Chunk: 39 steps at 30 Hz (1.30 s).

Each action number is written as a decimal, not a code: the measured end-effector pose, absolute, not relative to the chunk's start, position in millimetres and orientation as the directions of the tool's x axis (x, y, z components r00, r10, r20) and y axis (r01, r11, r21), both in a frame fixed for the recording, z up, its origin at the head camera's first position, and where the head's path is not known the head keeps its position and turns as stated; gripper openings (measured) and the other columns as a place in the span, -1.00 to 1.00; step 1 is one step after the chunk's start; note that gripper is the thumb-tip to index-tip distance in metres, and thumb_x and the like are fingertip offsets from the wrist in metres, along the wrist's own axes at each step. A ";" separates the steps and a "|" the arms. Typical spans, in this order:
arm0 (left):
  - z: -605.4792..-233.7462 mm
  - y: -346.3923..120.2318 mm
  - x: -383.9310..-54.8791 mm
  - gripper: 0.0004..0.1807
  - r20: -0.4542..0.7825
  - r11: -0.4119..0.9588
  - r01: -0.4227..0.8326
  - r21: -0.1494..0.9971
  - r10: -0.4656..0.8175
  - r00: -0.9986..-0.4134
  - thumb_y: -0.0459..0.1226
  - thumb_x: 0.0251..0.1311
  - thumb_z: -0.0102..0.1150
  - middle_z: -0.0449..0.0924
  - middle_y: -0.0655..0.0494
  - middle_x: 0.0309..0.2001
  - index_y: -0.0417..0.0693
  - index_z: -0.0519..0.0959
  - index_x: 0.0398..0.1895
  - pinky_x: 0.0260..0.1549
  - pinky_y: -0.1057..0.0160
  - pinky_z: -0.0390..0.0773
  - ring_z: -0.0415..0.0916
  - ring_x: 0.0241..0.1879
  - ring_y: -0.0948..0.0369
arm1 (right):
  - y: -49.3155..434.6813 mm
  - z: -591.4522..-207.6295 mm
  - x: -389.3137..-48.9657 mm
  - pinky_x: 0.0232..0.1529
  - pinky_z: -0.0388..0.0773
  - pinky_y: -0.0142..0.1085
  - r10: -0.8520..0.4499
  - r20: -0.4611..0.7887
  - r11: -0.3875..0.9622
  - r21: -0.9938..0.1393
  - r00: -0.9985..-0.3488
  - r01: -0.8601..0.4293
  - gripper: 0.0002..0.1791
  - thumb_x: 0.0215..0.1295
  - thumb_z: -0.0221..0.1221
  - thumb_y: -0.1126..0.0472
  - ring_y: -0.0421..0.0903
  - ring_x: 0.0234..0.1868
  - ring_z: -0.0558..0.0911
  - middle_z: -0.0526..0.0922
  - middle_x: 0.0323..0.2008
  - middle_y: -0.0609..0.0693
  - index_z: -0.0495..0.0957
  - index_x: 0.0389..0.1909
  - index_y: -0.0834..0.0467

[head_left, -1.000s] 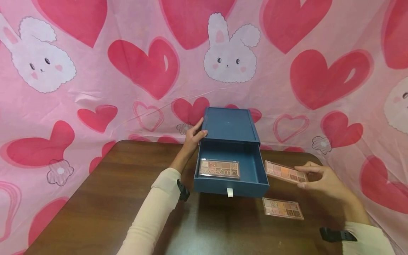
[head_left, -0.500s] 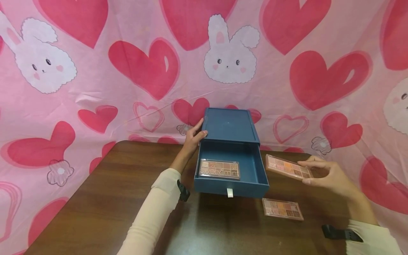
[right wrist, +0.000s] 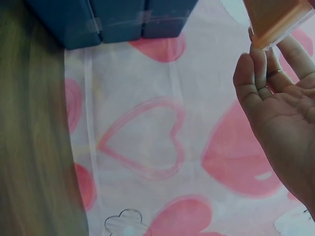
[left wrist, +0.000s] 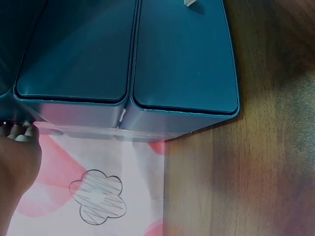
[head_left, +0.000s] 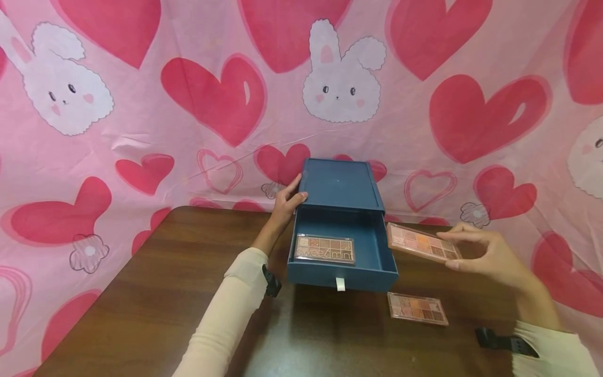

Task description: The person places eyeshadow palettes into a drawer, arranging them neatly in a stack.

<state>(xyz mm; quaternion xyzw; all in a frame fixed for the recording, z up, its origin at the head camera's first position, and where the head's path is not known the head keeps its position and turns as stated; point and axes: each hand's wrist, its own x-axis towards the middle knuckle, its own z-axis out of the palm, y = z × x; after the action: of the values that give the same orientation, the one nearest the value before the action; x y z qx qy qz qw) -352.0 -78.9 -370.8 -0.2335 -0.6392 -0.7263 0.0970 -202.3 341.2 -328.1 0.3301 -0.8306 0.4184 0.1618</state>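
Note:
A blue drawer unit [head_left: 340, 184] stands at the back of the table with its top drawer [head_left: 343, 278] pulled out. My left hand [head_left: 285, 203] grips the unit's left side, thumb at the top front edge; the left wrist view shows this hand [left wrist: 18, 160] with fingertips curled. Inside the drawer, at front left, lies an eyeshadow palette [head_left: 325, 249] with lettering on its clear lid. Between thumb and fingers my right hand [head_left: 492, 256] pinches a second palette [head_left: 419, 242] by its right end, tilted, its left end overlapping the drawer's right wall. A third palette [head_left: 417, 309] lies on the table below it.
Below the open drawer, more blue drawers [left wrist: 184, 54] of the unit are stacked and closed. A white pull tab [head_left: 341, 284] hangs on the open drawer's front. Behind the wooden table [head_left: 198, 293] hangs a pink cloth [head_left: 202, 31] with hearts and rabbits.
My right hand has lifted the pinched palette, then brought it left toward the drawer's right wall. The left hand, the drawer and the other two palettes stay put.

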 end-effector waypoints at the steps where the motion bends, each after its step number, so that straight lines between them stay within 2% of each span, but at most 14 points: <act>1: -370.7 -78.7 -351.8 -0.21 0.464 -0.166 0.439 0.883 0.159 -0.872 -0.29 0.22 0.05 0.24 -0.27 0.52 -0.24 0.16 0.56 0.17 0.49 0.44 0.40 0.27 0.05 | 338.9 -326.6 -201.4 0.05 0.30 -0.52 -0.412 0.540 0.445 -0.583 -0.734 -0.679 -0.33 -0.32 0.41 0.67 -0.32 -0.08 0.48 0.65 -0.15 -0.21 0.65 0.02 0.44; 10: -371.0 -79.2 -352.2 -0.21 0.462 -0.161 0.440 0.884 0.152 -0.873 -0.28 0.21 0.04 0.26 -0.28 0.51 -0.25 0.16 0.56 0.19 0.48 0.43 0.41 0.25 0.06 | 319.1 -317.6 -203.9 0.06 0.34 -0.51 -0.425 0.504 0.460 -0.595 -0.752 -0.659 -0.33 -0.24 0.44 0.62 -0.30 -0.04 0.49 0.65 -0.14 -0.19 0.65 0.08 0.39; 14: -371.1 -79.5 -352.4 -0.20 0.466 -0.159 0.444 0.882 0.155 -0.871 -0.28 0.20 0.04 0.24 -0.29 0.52 -0.27 0.15 0.55 0.20 0.46 0.44 0.41 0.27 0.05 | 309.9 -314.9 -206.1 0.00 0.36 -0.49 -0.434 0.495 0.451 -0.604 -0.752 -0.658 -0.32 -0.21 0.44 0.60 -0.28 -0.07 0.48 0.64 -0.15 -0.18 0.64 0.10 0.38; 23: -370.3 -78.7 -353.0 -0.20 0.479 -0.166 0.456 0.874 0.150 -0.865 -0.29 0.19 0.05 0.24 -0.28 0.52 -0.29 0.16 0.54 0.18 0.50 0.43 0.42 0.25 0.08 | 290.7 -310.0 -210.0 -0.02 0.36 -0.48 -0.428 0.494 0.459 -0.603 -0.757 -0.653 -0.36 -0.21 0.48 0.54 -0.29 -0.11 0.49 0.65 -0.16 -0.18 0.68 0.07 0.33; 30: -371.0 -80.0 -352.7 -0.22 0.477 -0.140 0.459 0.878 0.155 -0.865 -0.27 0.22 0.04 0.31 -0.30 0.48 -0.24 0.16 0.56 0.23 0.41 0.45 0.46 0.20 0.10 | 279.3 -307.8 -215.0 -0.09 0.38 -0.44 -0.457 0.506 0.451 -0.577 -0.731 -0.681 -0.34 -0.23 0.51 0.52 -0.27 -0.14 0.48 0.64 -0.19 -0.16 0.69 0.07 0.29; 39: -371.7 -81.0 -352.6 -0.21 0.468 -0.125 0.453 0.883 0.162 -0.869 -0.27 0.23 0.04 0.34 -0.32 0.46 -0.21 0.15 0.57 0.29 0.26 0.46 0.50 0.13 0.15 | 261.1 -303.2 -220.0 -0.14 0.47 -0.35 -0.489 0.486 0.383 -0.626 -0.724 -0.679 -0.34 -0.19 0.49 0.52 -0.21 -0.15 0.49 0.61 -0.19 -0.09 0.66 0.10 0.34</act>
<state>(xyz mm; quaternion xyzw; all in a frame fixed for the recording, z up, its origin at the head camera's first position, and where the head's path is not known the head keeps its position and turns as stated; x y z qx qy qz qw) -352.6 -81.0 -371.7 -0.2351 -0.6536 -0.7121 0.1020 -220.0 261.1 -303.2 0.3544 -0.8241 0.4278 0.1109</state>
